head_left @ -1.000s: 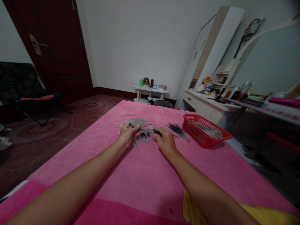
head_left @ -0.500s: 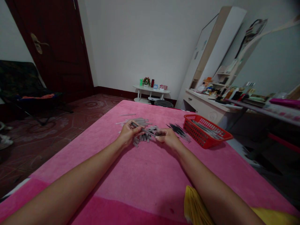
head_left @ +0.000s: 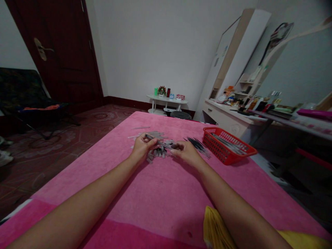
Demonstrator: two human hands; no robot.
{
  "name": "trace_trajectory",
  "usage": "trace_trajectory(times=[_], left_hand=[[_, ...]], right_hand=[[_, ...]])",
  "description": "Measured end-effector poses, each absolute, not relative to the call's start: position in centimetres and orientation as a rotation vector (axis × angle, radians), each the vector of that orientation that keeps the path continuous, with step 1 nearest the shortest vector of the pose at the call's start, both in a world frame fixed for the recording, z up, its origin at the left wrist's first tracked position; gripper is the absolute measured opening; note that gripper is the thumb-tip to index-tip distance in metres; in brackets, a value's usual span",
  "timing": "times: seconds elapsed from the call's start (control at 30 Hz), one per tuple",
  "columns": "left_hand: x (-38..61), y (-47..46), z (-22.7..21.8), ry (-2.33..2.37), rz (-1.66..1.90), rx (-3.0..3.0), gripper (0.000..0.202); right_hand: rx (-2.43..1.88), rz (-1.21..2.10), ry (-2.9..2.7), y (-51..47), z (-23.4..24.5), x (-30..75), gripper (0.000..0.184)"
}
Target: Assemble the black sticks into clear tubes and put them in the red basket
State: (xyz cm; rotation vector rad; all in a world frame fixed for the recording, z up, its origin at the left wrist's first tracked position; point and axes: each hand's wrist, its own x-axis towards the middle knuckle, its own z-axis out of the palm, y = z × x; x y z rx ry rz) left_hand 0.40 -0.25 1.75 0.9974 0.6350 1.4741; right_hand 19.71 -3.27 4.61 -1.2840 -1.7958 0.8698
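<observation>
A slim grey pen (head_left: 163, 144) slants between my two hands above the pink cloth (head_left: 145, 197). My left hand (head_left: 142, 148) grips its upper left end between thumb and fingers. The other end is pinched by my right hand (head_left: 184, 151), whose fingertips partly hide it. Below and between the hands lie several short grey pen caps (head_left: 157, 152). Behind the left hand is a pile of grey pen barrels (head_left: 155, 134). Thin dark pen refills (head_left: 198, 146) are spread to the right of my right hand.
A red plastic basket (head_left: 225, 159) holding several long grey pens (head_left: 228, 143) stands at the right. One loose tube (head_left: 140, 128) lies farther back. A yellow cloth (head_left: 216, 228) is under my right forearm. A dressing table (head_left: 225, 116) stands beyond the basket.
My hands have barely moved, both still on the pen. The right hand's fingers have shifted slightly at the pen's end.
</observation>
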Motion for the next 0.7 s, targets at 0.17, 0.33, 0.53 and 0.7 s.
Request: trace_trajectory(times=[0.17, 0.33, 0.53, 0.7], left_hand=[[0.4, 0.0, 1.3, 0.754, 1.449, 1.11, 0.043], [-1.2, 0.9, 1.3, 1.096, 1.538, 1.646, 0.029], [-3.3, 1.7, 0.9, 1.541, 1.22, 2.403, 0.027], [-3.3, 2.2, 0.4, 1.626, 0.94, 2.506, 0.025]], right_hand=[[-1.49, 0.286, -2.04, -4.2, 5.7, 19.2, 0.018], [-1.664, -0.165, -1.848, -3.9, 8.5, 22.7, 0.024], [-1.945, -0.571, -1.241, -3.5, 10.2, 31.6, 0.036], [-2.2, -0.556, -1.046, -3.9, 9.3, 35.8, 0.036]])
